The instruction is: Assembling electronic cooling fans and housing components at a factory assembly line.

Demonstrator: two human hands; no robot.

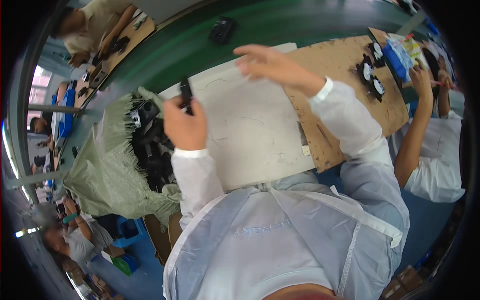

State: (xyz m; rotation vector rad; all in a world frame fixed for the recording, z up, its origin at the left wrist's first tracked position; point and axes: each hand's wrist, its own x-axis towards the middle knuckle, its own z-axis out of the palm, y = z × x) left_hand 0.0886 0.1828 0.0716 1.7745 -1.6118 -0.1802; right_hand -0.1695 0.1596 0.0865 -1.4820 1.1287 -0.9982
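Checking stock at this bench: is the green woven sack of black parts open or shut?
Open: the green woven sack has its frayed mouth spread, and black parts show inside, beside the left hand.

The desk (250,130) is a pale, scuffed white surface with thin dark cracks, and a brown particle board (340,75) lies on it at the right, its edge chipped. On that board rest small black-and-white round parts (372,75). Beyond the desk runs a green conveyor belt (200,40) carrying one black part (222,29).
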